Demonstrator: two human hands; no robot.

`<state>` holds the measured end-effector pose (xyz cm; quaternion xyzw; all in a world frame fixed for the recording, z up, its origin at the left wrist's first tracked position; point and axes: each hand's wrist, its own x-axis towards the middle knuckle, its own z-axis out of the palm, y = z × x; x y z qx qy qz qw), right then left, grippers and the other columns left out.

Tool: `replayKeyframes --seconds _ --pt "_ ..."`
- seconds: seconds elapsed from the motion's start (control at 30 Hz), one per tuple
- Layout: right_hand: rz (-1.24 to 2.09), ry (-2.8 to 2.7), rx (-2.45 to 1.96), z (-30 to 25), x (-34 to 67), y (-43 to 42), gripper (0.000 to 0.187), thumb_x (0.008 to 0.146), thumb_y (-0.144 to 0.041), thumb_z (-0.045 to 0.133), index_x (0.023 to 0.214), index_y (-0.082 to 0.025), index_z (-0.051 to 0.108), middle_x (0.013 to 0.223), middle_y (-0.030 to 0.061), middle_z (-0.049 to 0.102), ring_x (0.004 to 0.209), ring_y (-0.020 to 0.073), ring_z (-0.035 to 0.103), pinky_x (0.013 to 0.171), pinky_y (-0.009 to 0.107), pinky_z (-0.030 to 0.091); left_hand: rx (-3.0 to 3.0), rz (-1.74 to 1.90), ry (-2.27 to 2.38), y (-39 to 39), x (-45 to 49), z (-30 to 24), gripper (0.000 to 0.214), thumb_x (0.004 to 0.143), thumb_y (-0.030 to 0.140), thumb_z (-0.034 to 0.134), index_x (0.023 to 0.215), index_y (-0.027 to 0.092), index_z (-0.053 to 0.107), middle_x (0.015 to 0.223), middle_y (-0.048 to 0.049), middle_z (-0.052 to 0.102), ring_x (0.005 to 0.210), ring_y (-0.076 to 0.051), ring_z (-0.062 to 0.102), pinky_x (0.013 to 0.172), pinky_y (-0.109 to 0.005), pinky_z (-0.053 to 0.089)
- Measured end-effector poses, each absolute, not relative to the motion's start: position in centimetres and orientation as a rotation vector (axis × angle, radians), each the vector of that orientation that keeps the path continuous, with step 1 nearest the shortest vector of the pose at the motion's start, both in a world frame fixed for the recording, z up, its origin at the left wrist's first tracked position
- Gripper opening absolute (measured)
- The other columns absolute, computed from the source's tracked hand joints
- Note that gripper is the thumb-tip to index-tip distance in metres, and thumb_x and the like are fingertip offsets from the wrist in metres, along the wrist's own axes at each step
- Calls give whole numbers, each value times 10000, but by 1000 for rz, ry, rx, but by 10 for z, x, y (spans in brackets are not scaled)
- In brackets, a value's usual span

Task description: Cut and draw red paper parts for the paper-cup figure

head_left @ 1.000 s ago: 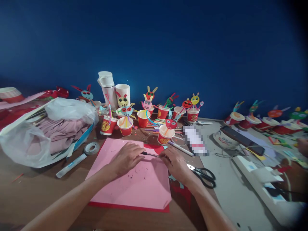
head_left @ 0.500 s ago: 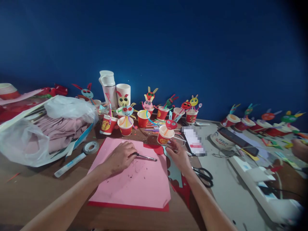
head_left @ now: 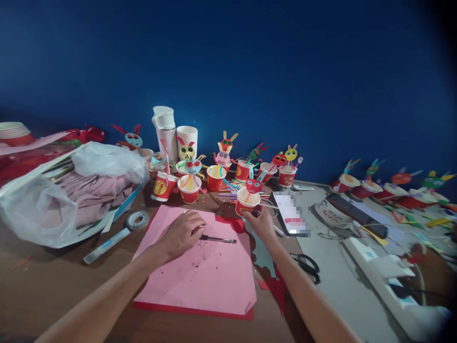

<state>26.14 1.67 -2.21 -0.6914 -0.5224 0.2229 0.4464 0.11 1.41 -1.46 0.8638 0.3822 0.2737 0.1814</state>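
A red and white paper cup (head_left: 244,209) carries a red paper face with pale ears. My right hand (head_left: 264,227) has thumb and fingers closed on its lower part. My left hand (head_left: 183,232) lies on a pink sheet of paper (head_left: 203,286), fingers loosely bent and holding nothing that I can see. A black and clear pen (head_left: 221,239) lies on the sheet, one end against the left thumb. Under the pink sheet a red sheet (head_left: 193,312) shows at the edges. Beside the right forearm is a pair of black-handled scissors (head_left: 309,267).
Several cups with paper animal faces stand along the wall, among them a yellow-faced one (head_left: 286,176). A plastic bag (head_left: 39,209), tape roll (head_left: 137,219) and glue tube (head_left: 107,246) lie left. Rightward are a phone (head_left: 287,209) and a power strip (head_left: 378,271).
My right hand has moved up to the cup with the red face, and its fingers have closed on it. The left hand stays by the pen. The view has shifted slightly.
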Motion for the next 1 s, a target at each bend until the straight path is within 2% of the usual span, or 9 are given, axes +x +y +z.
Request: replayKeyframes --seconds 0.13,0.4,0.5,0.7,0.83,1.0 --pt "538 -1267 -1758 -24 266 18 465 644 -455 653 940 -99 609 890 138 693 792 271 641 695 381 479 2364 798 1064 14 0 -14 172 849 186 477 845 179 649 869 -65 627 871 -198 532 824 -349 411" --pt "610 -1331 -1762 -9 279 -10 430 644 -423 666 967 -144 619 897 92 698 812 260 645 669 340 478 1999 955 1097 11 4 -8 156 815 233 515 845 195 663 899 -55 642 889 -194 546 837 -330 419" --pt "626 -1379 -1757 -7 276 -20 399 668 -418 656 956 -144 622 891 81 694 772 244 631 660 334 464 1760 957 1104 9 9 -4 171 809 284 535 832 190 676 871 -49 663 855 -192 579 786 -304 446" --pt "707 -1494 -1655 -5 240 -30 357 676 -390 658 931 -143 625 798 52 680 692 207 590 626 306 449 1232 934 985 10 22 -2 279 777 355 592 983 170 623 847 -52 685 660 -138 618 617 -263 497" --pt "822 -1574 -1558 -6 218 -30 415 675 -424 672 988 -156 622 888 57 678 767 211 594 672 306 457 1028 935 872 10 23 1 299 701 384 671 875 146 621 731 -39 659 619 -151 625 630 -308 517" --pt "772 -1632 -1597 -13 211 -28 395 669 -462 670 913 -154 627 823 50 652 734 205 560 651 304 435 900 962 831 9 19 0 233 694 336 692 779 142 594 617 -9 625 569 -154 618 593 -316 520"
